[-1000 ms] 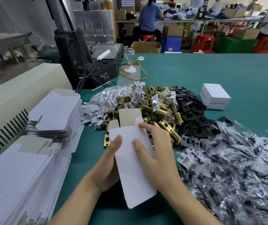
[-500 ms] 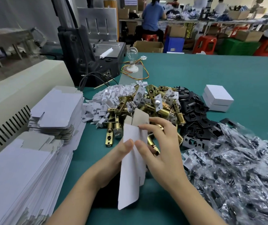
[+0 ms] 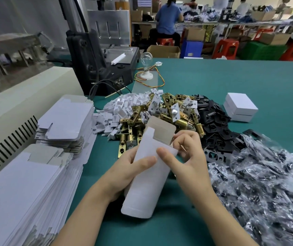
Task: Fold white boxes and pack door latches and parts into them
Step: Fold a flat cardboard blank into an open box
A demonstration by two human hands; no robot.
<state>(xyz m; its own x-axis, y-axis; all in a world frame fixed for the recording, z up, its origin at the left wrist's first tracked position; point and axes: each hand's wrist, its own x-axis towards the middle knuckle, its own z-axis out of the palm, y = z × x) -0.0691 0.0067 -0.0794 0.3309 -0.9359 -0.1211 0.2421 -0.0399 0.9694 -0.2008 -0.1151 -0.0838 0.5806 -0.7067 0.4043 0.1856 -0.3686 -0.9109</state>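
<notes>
Both hands hold one white box blank [image 3: 144, 189] above the green table, partly opened into a sleeve, its grey flap up at the far end. My left hand [image 3: 124, 173] grips its left side, thumb on the front face. My right hand [image 3: 186, 157] grips the right edge, thumb on the front, fingers curled behind near the flap. Beyond lies a heap of brass door latches [image 3: 168, 118], with small white parts [image 3: 122, 107] to its left and black plates [image 3: 213, 125] to its right.
Stacks of flat white blanks [image 3: 26, 183] fill the left side beside a cream machine [image 3: 18, 103]. Clear bags of parts [image 3: 266, 183] pile at the right. Finished white boxes [image 3: 240, 109] sit far right. A black machine [image 3: 97, 68] and a bulb [image 3: 146, 61] stand behind.
The flat blank was turned edge-on, then pushed open into a sleeve. My right fingers have moved up to the flap end.
</notes>
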